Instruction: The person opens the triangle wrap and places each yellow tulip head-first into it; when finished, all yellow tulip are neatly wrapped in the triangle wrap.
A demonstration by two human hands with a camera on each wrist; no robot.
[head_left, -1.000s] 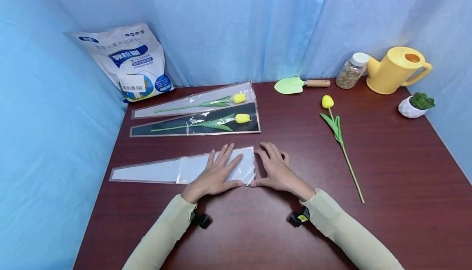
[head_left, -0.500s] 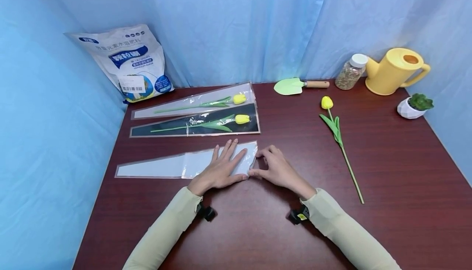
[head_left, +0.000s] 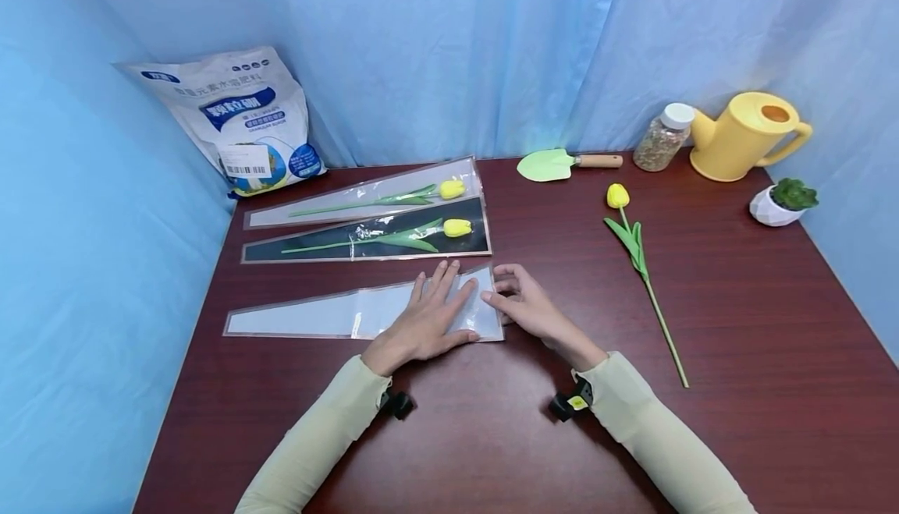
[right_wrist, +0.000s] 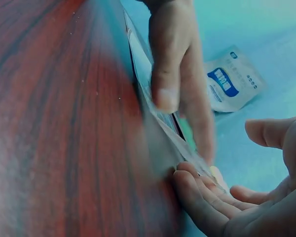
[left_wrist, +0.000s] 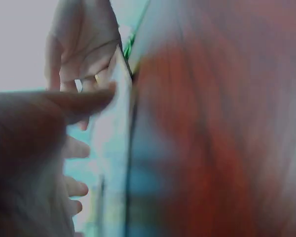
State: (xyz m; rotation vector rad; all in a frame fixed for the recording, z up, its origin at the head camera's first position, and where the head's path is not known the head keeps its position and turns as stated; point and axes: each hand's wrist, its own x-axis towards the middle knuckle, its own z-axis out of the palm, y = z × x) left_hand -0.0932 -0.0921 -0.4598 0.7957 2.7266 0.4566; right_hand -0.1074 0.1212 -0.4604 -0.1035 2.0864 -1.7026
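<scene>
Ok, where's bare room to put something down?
The table is bare right of the loose yellow tulip, in front of the succulent. Back-left is crowded with the fertilizer bag and two tulip-filled sleeves. The left hand and right hand crowd the front sleeve.

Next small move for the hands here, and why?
Probably have the right hand pinch and lift the clear front film at the wide end of the white flower sleeve. The left hand lies spread on the sleeve; the right hand is at that end, thumb apart from its fingers. No tulip shows inside, and a loose yellow tulip lies off to the right.
</scene>
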